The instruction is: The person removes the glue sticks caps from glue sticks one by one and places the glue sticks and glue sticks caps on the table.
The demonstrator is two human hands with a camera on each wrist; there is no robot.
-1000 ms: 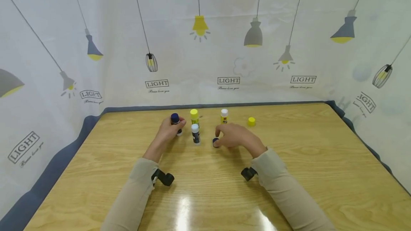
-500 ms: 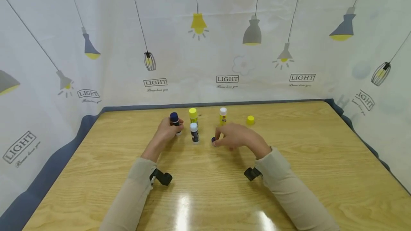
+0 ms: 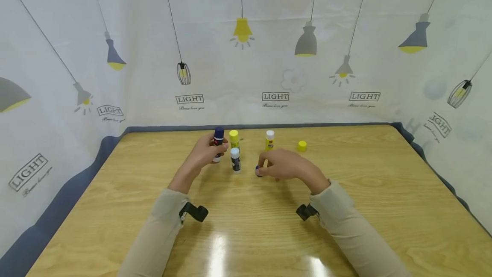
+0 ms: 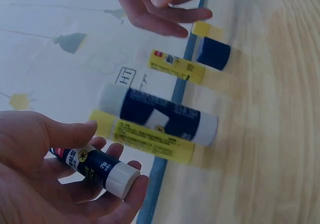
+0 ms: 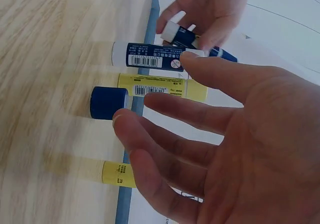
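My left hand [image 3: 205, 151] grips a dark blue glue stick [image 4: 95, 169] with a dark blue cap and a white base. In the left wrist view, fingers and thumb lie round its body. My right hand [image 3: 282, 163] is over a loose dark blue cap [image 5: 109, 103] on the table, its fingers loosely bent and spread. The fingertips are close beside that cap, not pinching it; whether one touches it I cannot tell. Between the hands stands a dark blue glue stick with a white cap [image 3: 235, 160]. Right behind it is a yellow glue stick with a yellow cap [image 3: 234, 136].
Another yellow glue stick with a white cap [image 3: 270, 141] stands behind my right hand. To its right a loose yellow cap [image 3: 302, 146] lies on the wooden table [image 3: 246, 208]. A printed cloth [image 3: 230, 76] hangs along the table's back edge.
My left hand has raised the dark blue glue stick a little and moved it slightly right. My right hand has stayed by the loose blue cap, its wrist shifting slightly right.
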